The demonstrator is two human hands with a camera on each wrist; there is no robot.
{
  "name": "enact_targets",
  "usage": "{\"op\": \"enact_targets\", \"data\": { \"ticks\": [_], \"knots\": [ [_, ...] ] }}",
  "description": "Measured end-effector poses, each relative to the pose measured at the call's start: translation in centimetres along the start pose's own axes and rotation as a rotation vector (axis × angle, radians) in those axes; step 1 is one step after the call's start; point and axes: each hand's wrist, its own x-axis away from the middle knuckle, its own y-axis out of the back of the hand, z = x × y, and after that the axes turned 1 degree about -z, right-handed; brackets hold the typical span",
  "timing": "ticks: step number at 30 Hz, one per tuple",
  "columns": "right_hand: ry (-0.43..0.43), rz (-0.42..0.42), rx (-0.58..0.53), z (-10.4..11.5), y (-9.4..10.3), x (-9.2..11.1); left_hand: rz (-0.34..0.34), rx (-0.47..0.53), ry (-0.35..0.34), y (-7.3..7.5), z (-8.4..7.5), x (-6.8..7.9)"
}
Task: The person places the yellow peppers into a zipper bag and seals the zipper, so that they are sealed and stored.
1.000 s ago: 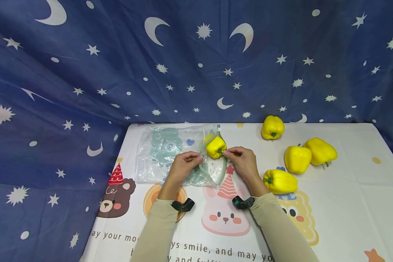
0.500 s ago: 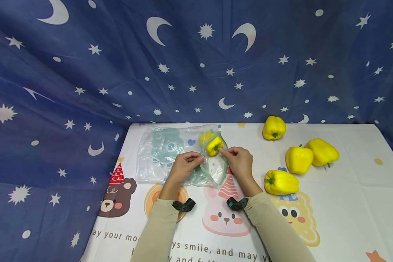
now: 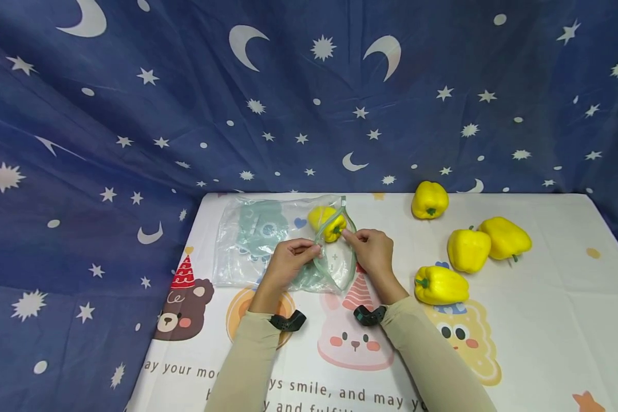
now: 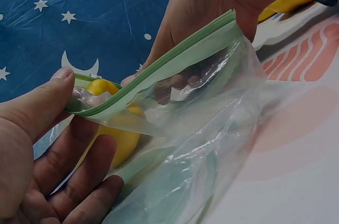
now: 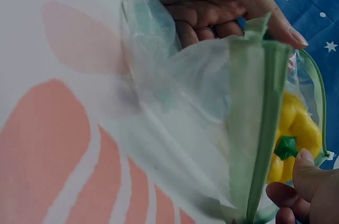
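Note:
A clear zip bag (image 3: 309, 280) with a green edge and a printed teal figure lies flat, its mouth held apart toward the right. My left hand (image 3: 288, 263) pinches the near lip of that mouth between thumb and fingers, as the left wrist view shows. Just inside the opening is a yellow bell pepper (image 3: 319, 218), seen partly through the plastic, its green stem facing out. My right hand (image 3: 373, 252) reaches into the mouth with curled fingers; the thumb presses on the stem (image 5: 286, 148) in the right wrist view.
To the right on the white printed cloth (image 3: 561, 320) lie more yellow bell peppers: one at the back (image 3: 430, 200), two side by side, and one nearer (image 3: 441, 285) beside my right forearm. A blue star-patterned curtain (image 3: 309, 103) hangs behind and at the left.
The bell pepper has slid left, deeper into the bag's mouth, with my right hand following it in. My left hand has stayed in place on the bag's lip.

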Motion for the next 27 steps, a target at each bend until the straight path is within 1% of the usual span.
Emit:
{"op": "enact_targets", "data": {
  "ticks": [3,6,8,11,13,17,21,27],
  "knots": [
    [-0.003,0.010,-0.002,0.0,0.1,0.0,0.005,0.006,-0.003,0.0,0.0,0.0],
    [-0.022,0.047,-0.015,-0.1,0.6,-0.1,0.013,0.008,0.004,0.1,0.0,-0.1],
    [-0.026,0.101,-0.036,-0.2,1.1,-0.1,0.015,0.007,0.016,0.0,0.1,-0.1],
    [-0.017,0.204,-0.057,-0.3,2.0,-0.2,0.013,0.009,0.034,0.0,0.0,0.0],
    [0.004,0.274,-0.060,-0.4,2.7,-0.2,0.012,0.009,0.039,0.1,0.0,0.0],
    [0.070,0.378,-0.003,-0.1,4.3,0.1,0.008,0.001,0.041,0.1,-0.1,0.1],
    [0.149,0.439,0.065,0.9,6.6,0.4,0.003,-0.009,0.040,0.2,0.0,0.1],
    [0.238,0.508,0.162,1.9,10.9,0.0,0.005,-0.001,0.042,0.0,0.1,-0.2]
  ]
}}
